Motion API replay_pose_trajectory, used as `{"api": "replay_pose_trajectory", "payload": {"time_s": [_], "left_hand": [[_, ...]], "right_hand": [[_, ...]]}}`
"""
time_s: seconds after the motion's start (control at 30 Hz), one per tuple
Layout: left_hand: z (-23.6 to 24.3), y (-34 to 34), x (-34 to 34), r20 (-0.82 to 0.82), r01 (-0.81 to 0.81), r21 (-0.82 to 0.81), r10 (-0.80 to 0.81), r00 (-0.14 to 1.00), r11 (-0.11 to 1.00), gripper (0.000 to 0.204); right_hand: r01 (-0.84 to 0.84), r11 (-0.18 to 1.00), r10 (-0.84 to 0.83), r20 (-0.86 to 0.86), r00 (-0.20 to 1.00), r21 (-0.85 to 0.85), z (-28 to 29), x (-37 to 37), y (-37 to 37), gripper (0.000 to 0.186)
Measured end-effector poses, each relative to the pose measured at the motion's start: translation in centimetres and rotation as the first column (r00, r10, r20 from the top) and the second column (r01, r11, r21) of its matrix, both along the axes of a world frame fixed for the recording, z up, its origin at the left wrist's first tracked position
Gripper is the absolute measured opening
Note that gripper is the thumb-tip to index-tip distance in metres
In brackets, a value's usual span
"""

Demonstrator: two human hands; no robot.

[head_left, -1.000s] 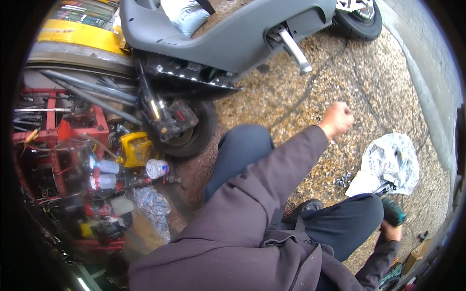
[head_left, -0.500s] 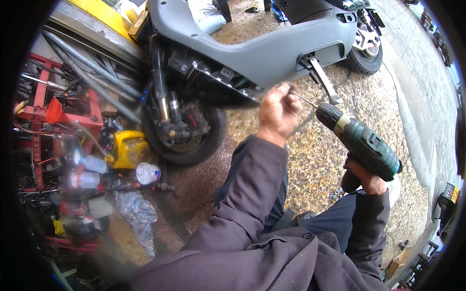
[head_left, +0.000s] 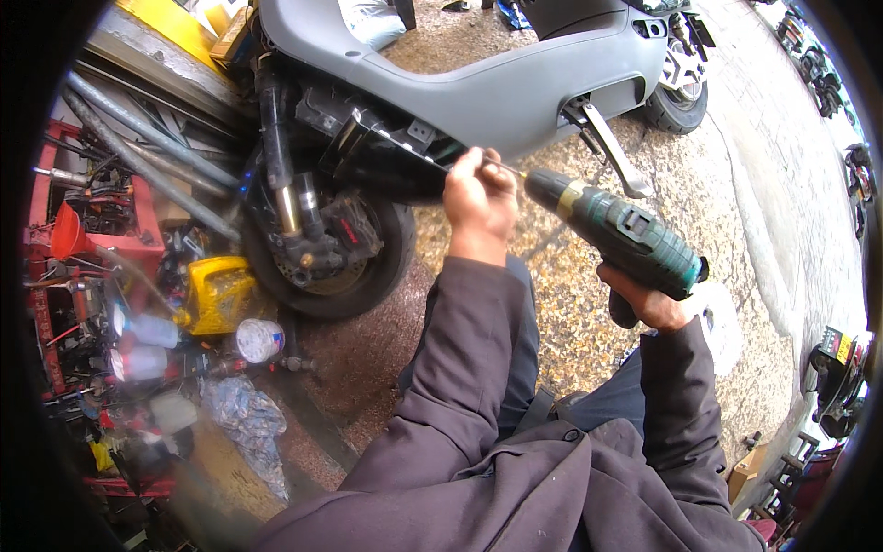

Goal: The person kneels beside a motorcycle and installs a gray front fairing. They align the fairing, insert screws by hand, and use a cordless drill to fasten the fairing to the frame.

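A green and black cordless drill is held by its grip in my right hand, pointing up and to the left. From its chuck a thin driver bit runs to the fingertips of my left hand. The left fingers are pinched at the bit's tip; whatever small piece they hold is hidden. Just beyond them is the lower edge of a grey scooter. Its black lower panel lies left of my left hand, and the side stand hangs beyond the drill.
The scooter's front wheel stands at the left. Past it are a yellow jug, a white tub, a crumpled cloth and a red tool rack. A cardboard box sits at the lower right.
Both hands and the drill have moved left and slightly up, nearer the scooter's lower edge. The left fingers stay pinched at the bit's tip. The whole view has shifted a little.
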State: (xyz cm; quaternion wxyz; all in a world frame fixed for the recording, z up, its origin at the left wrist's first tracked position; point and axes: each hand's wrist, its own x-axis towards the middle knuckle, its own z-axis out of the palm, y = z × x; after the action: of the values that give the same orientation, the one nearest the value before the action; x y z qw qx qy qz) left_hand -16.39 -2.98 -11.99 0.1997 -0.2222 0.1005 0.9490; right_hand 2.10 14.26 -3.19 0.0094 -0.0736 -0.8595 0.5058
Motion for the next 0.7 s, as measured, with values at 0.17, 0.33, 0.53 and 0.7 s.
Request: {"api": "replay_pose_trajectory", "payload": {"time_s": [0.17, 0.33, 0.53, 0.7], "left_hand": [[0.0, -0.2, -0.4, -0.076, -0.056, 0.073, 0.062, 0.995, 0.996, 0.012], [-0.2, -0.2, -0.9, -0.047, -0.070, 0.065, 0.073, 0.996, 0.995, 0.011], [-0.8, -0.2, -1.2, -0.044, -0.089, 0.124, 0.095, 0.994, 0.988, 0.010], [-0.4, -0.1, -1.3, -0.003, -0.088, 0.041, 0.089, 0.996, 0.995, 0.011]], "right_hand": [[0.196, 0.868, -0.120, 0.191, 0.974, -0.455, -0.4, -1.6, -0.5, 0.025], [0.152, 0.924, -0.096, 0.172, 0.980, -0.351, -0.4, -2.4, -0.5, 0.025], [0.100, 0.965, -0.051, 0.203, 0.978, -0.242, -0.5, -2.5, -0.1, 0.028], [0.016, 0.991, -0.005, 0.082, 0.997, -0.136, -1.3, -2.4, -0.3, 0.028]]}}
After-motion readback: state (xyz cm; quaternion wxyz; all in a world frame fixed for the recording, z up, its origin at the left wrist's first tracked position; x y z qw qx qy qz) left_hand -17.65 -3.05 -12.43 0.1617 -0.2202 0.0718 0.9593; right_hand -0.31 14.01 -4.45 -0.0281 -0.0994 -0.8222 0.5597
